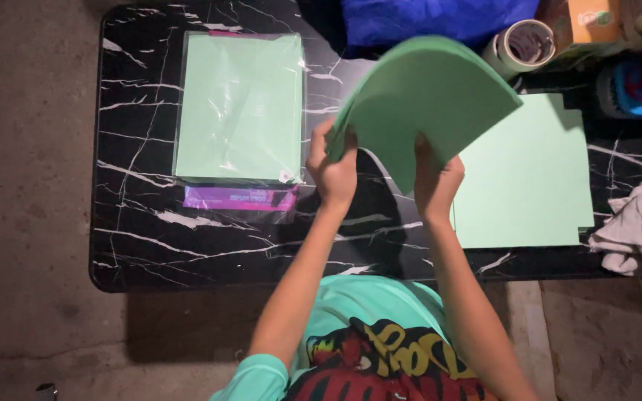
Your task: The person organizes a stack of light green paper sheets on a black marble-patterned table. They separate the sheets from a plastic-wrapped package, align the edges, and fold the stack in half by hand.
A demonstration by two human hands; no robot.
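I hold a curved stack of green foam sheets (429, 96) up over the middle of the black marbled bench (135, 238), my left hand (334, 172) pinching its near-left corner and my right hand (437, 178) clamped on its near edge. I judge I am mid-way through handling the stack; any next move calls for keeping both grips firm so the sheets stay squared, clear of the flat green sheet (529, 178) at right and the wrapped green pack (239, 108) at left.

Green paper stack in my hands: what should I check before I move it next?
1. Left hand grips the green paper stack: ok.
2. Right hand grips it too: ok.
3. Stack flat, not bending: not ok, it curves.
4. Loose green sheets lie flat on the black marble table: ok.
5. Wrapped green pack out of the way: ok.
6. Sheet count in the stack: cannot tell.
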